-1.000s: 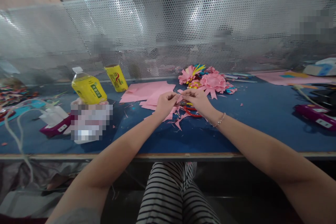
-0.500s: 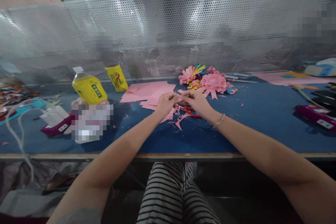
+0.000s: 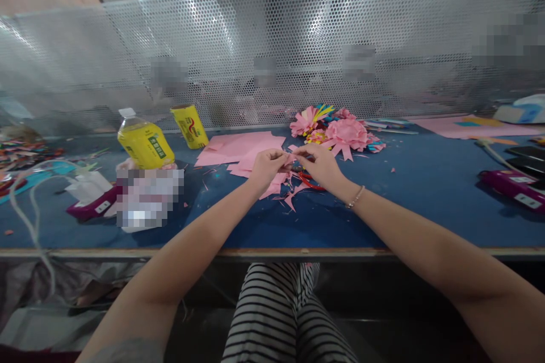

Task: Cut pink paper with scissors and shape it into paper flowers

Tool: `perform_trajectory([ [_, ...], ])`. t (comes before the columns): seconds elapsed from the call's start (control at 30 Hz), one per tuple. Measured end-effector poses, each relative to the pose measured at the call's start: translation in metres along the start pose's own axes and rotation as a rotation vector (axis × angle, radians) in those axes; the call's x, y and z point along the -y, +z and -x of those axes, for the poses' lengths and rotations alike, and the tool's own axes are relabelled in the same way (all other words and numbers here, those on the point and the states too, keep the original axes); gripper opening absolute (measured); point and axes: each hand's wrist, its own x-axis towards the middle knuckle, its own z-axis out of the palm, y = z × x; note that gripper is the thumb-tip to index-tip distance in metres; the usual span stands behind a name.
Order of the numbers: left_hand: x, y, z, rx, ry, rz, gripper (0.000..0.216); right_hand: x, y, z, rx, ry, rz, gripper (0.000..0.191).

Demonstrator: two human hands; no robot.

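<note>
Both hands are close together over the middle of the table, pinching a small piece of pink paper (image 3: pixel 291 157) between them. My left hand (image 3: pixel 269 169) is closed on its left side, and my right hand (image 3: pixel 318 163) on its right; fingers hide most of the piece. Beneath my hands lie red-handled scissors (image 3: pixel 311 182), partly covered, among pink paper scraps (image 3: pixel 290 201). Pink paper sheets (image 3: pixel 240 147) are stacked just beyond my left hand. Behind my right hand sits a bunch of paper flowers (image 3: pixel 346 135) in pink, yellow and blue.
A yellow-labelled bottle (image 3: pixel 145 140) and a yellow container (image 3: pixel 189 127) stand at left. Nearer are a purple power strip (image 3: pixel 94 205) with white cables and a blurred-out packet (image 3: pixel 147 204). Another purple strip (image 3: pixel 515 187) lies right. A perforated metal panel (image 3: pixel 272 22) closes the table's back.
My left hand has shifted very slightly to the left and its fingers have turned a little. Both hands keep their pinch on the pink paper; the rest looks the same.
</note>
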Motion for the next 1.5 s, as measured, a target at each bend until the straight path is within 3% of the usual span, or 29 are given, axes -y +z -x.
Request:
perform_trajectory([
  [0.2, 0.002, 0.001, 0.0, 0.001, -0.05, 0.087, 0.01, -0.006, -0.001, -0.002, -0.032, -0.103, 0.031, 0.009],
  [0.53, 0.004, 0.002, 0.0, -0.006, -0.072, 0.149, 0.01, -0.004, 0.0, 0.0, -0.03, -0.066, 0.004, 0.008],
  [1.03, 0.004, 0.003, 0.002, 0.052, -0.123, 0.257, 0.012, -0.006, -0.005, 0.001, 0.065, -0.366, 0.195, 0.019],
  [1.37, 0.001, 0.0, 0.0, 0.064, -0.154, 0.29, 0.018, -0.012, -0.004, 0.001, 0.109, -0.421, 0.23, 0.022],
  [1.5, 0.002, 0.0, 0.0, 0.072, -0.147, 0.278, 0.012, -0.01, -0.002, 0.001, 0.065, -0.362, 0.189, 0.021],
])
